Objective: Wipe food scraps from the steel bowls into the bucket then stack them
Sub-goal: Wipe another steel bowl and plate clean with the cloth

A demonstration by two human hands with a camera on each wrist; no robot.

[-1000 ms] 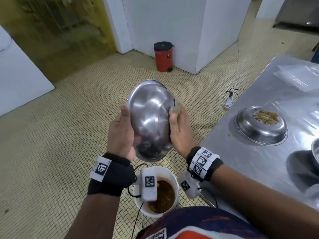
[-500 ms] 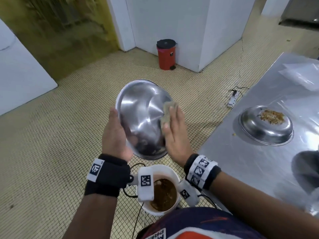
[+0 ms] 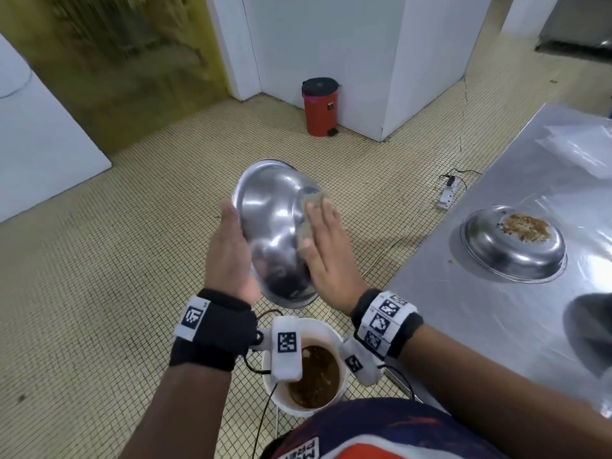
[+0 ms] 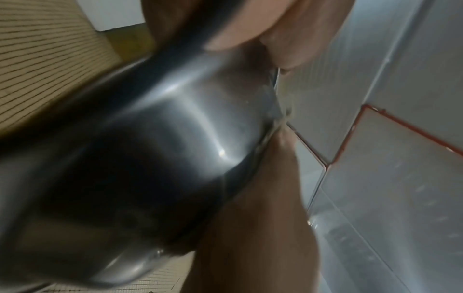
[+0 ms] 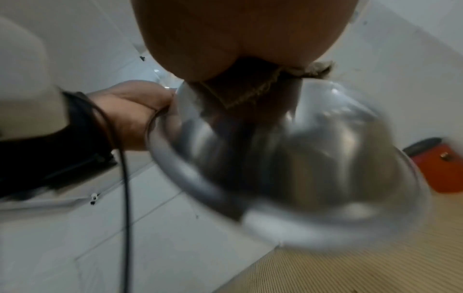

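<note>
Steel bowl (image 3: 276,233) is being held tilted on its edge in the air, just above the white bucket (image 3: 334,336) standing on the tiled floor (image 3: 99,293); brown liquid scraps are sitting inside the bucket. The left hand (image 3: 228,256) is gripping the bowl's rim on the side away from the tabletop (image 3: 496,326), palm against the outer wall and thumb hooked over the rim, as the right wrist view shows. The right hand (image 3: 326,250) is lying flat with straight fingers inside the bowl, pressing a beige cloth (image 3: 311,207) against the inner wall. A second steel bowl (image 3: 513,246), holding brown food scraps, is resting on the tabletop, well apart from the bucket. Beyond the held bowl, a red pedal bin (image 3: 319,107) is standing against the white wall.
</note>
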